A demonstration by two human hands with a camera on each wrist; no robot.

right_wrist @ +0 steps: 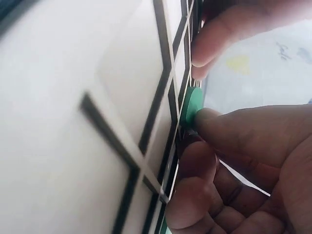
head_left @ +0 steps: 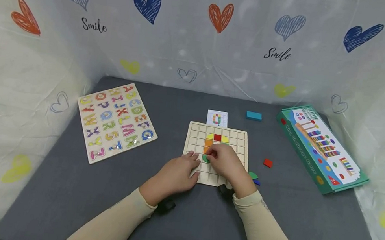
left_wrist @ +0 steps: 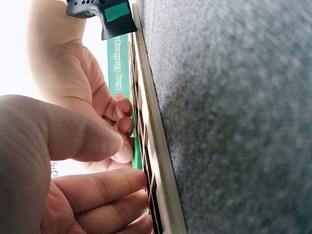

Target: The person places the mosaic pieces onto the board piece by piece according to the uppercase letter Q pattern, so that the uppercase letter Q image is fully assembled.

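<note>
A wooden grid board (head_left: pixel 242 149) lies on the table, with a red square (head_left: pixel 217 138), yellow pieces (head_left: pixel 210 136) and orange pieces (head_left: pixel 208 143) set in its upper middle cells. My right hand (head_left: pixel 226 163) is over the board and pinches a green piece with a rounded edge (right_wrist: pixel 191 105) between thumb and finger, down at the grid. On the board's left side rests my left hand (head_left: pixel 180 171), its fingertips (left_wrist: pixel 139 180) touching the surface close to the green piece. The right hand hides some cells behind it.
A small pattern card (head_left: pixel 217 118) lies behind the board. Right of it are a blue block (head_left: pixel 254 116), a red square piece (head_left: pixel 268 163), a green piece (head_left: pixel 253 175) and a blue piece (head_left: pixel 257 182). An alphabet board (head_left: pixel 117 123) lies left; a game box (head_left: pixel 322 150) lies right.
</note>
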